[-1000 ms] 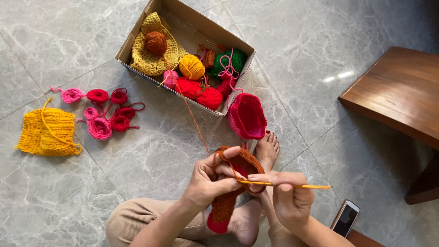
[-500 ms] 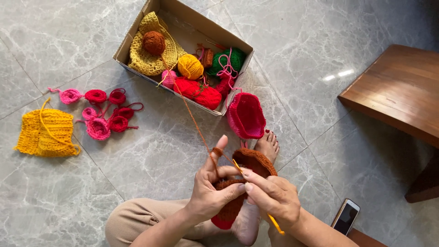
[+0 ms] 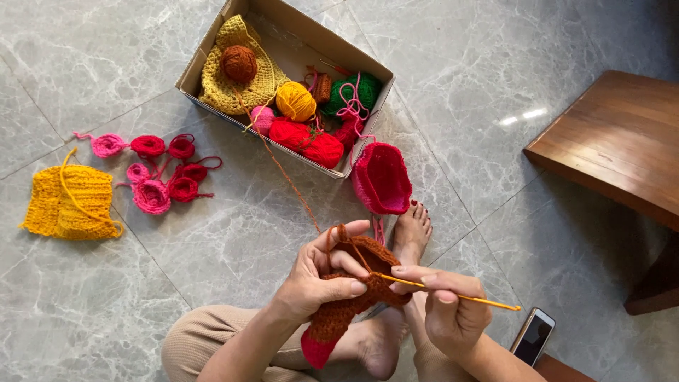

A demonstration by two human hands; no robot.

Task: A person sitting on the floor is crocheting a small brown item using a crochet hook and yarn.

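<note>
My left hand (image 3: 318, 279) pinches a brown crochet piece (image 3: 353, 290) with a red lower end, the brown yarn strand (image 3: 283, 170) looped over its raised forefinger. My right hand (image 3: 445, 304) holds a yellow crochet hook (image 3: 453, 295) nearly level, its tip stuck into the brown piece and its handle pointing right. The strand runs up to a brown yarn ball (image 3: 239, 64) in the cardboard box (image 3: 212, 53). My crossed legs and bare feet (image 3: 410, 233) lie under the work.
The box also holds a yellow crochet piece (image 3: 226, 92) and yellow, red, pink and green yarn balls. A red-pink crochet pouch (image 3: 382, 177) leans by it. Small pink and red crochet flowers (image 3: 163, 173) and a yellow knit piece (image 3: 71, 205) lie left. Wooden furniture (image 3: 608, 141) right, phone (image 3: 532, 336) on the floor.
The hook swung from pointing down back to nearly level, handle to the right. My left forefinger has lowered over the brown piece.
</note>
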